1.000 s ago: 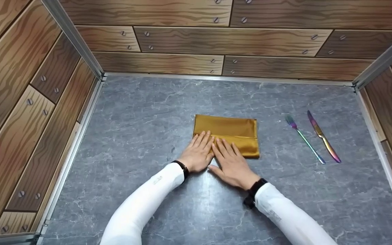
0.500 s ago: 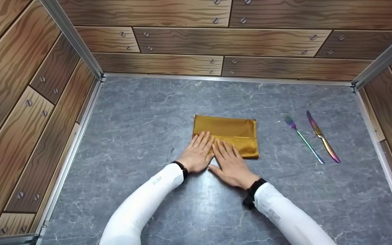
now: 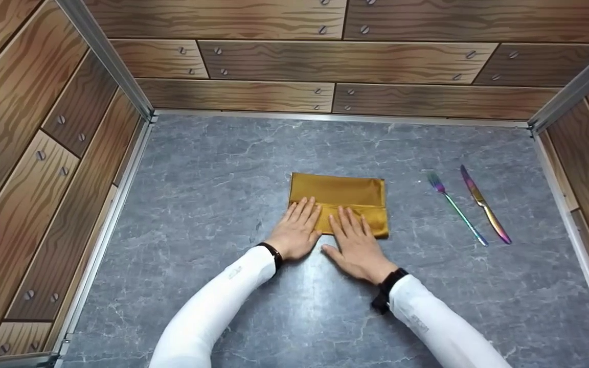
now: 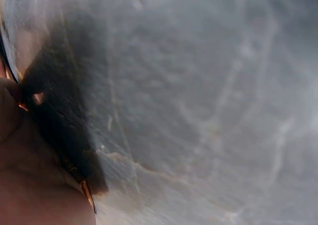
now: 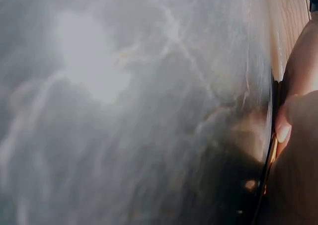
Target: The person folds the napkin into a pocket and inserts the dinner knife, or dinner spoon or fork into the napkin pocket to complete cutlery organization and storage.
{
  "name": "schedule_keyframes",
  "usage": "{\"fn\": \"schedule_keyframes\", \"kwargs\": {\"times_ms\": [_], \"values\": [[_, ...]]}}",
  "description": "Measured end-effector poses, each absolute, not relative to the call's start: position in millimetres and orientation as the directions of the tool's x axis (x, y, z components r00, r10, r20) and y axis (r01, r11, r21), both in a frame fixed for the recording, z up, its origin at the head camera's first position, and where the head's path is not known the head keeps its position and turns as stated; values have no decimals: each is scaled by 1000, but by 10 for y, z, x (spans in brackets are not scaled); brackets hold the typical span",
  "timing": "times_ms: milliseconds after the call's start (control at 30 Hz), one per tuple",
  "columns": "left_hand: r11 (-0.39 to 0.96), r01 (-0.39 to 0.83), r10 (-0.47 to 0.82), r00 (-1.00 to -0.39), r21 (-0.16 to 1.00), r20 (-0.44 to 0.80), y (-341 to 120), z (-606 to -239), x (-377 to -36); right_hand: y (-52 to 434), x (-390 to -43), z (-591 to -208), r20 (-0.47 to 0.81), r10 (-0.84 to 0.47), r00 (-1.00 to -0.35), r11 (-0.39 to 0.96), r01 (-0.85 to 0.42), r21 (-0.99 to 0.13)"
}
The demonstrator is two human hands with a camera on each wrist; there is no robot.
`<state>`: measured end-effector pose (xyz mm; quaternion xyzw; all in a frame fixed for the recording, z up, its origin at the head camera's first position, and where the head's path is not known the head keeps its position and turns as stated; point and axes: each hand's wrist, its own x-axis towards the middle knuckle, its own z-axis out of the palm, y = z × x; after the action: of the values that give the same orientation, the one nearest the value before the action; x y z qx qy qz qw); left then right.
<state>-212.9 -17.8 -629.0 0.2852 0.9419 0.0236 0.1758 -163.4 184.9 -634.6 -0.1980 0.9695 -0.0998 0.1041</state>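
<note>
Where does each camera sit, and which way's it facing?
Head: on the person's head, facing forward and down at the gold cloth; left hand, right hand and sleeves show.
Left wrist: worn there, facing the grey tabletop; left hand at the left edge.
Right wrist: worn there, facing the tabletop too; right hand at the right edge.
All three views share the tabletop.

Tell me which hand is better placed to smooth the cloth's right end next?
Probably the right hand: it lies on the cloth nearer that end, while the left hand rests near the opposite end.
</note>
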Motion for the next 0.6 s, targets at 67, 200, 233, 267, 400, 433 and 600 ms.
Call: {"fn": "schedule_keyframes", "kwargs": {"times_ms": [67, 200, 233, 267, 400, 433, 600], "values": [[838, 525, 543, -777, 149, -318, -174, -6286, -2130, 1907, -1633, -6353, -159, -371, -915, 913, -327, -245], [844, 517, 533, -775, 146, -339, -165, -6320, -2146, 2034, -1628, -6360, -146, -324, -935, 926, -282, -250], [843, 516, 534, -776, 149, -336, -163, -6325, -2149, 2067, -1627, -6358, -148, -317, -937, 929, -275, -248], [843, 517, 535, -775, 149, -335, -162, -6331, -2151, 2099, -1624, -6357, -148, -312, -939, 931, -270, -246], [840, 523, 539, -775, 143, -331, -154, -6341, -2153, 2218, -1608, -6357, -146, -296, -944, 937, -258, -233], [841, 522, 537, -776, 142, -331, -153, -6341, -2152, 2242, -1606, -6361, -143, -295, -945, 938, -258, -233], [849, 507, 525, -781, 148, -339, -153, -6327, -2137, 2307, -1604, -6383, -125, -307, -943, 928, -269, -257]]}}
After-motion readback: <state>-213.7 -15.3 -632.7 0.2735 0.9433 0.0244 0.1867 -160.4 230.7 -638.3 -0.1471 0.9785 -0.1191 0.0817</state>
